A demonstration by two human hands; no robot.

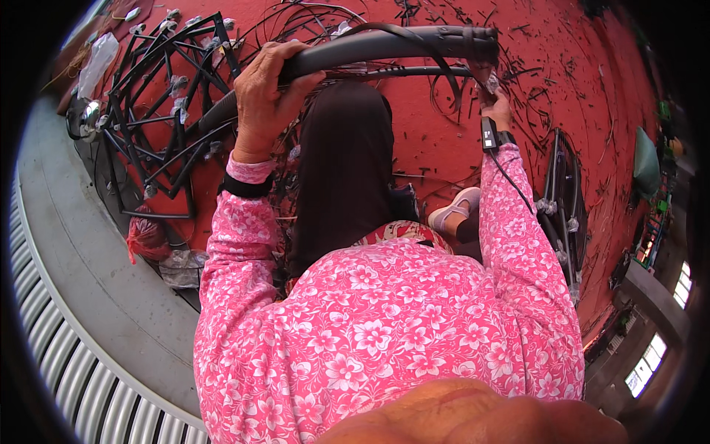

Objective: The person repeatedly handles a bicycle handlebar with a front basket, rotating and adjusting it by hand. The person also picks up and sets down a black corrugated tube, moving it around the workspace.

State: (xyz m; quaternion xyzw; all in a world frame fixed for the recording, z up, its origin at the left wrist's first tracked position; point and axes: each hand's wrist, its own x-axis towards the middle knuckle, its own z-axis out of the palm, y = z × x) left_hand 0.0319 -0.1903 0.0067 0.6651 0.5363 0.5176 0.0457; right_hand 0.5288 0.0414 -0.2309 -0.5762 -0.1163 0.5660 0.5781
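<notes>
A thick dark grey tube (370, 53) lies across above my knee, with a thinner dark tube (414, 72) just below it. My left hand (265, 95) is wrapped round the thick tube's left part, thumb on the near side. A loose dark strip (425, 43) hangs over the thick tube toward its right end. Close under that end, my right hand (499, 111) is closed by a crumpled, shiny, clear-looking piece (489, 83). Its fingers are partly hidden, so what exactly they grip cannot be made out.
Black tubular frames (151, 111) with wrapped joints are piled at the left. More dark tubes (566, 192) lie at the right. Dark scraps (529, 70) litter the red floor (592, 96). A red bag (147, 235) sits beside the grey ledge (89, 222). My shoe (455, 209) rests on the floor.
</notes>
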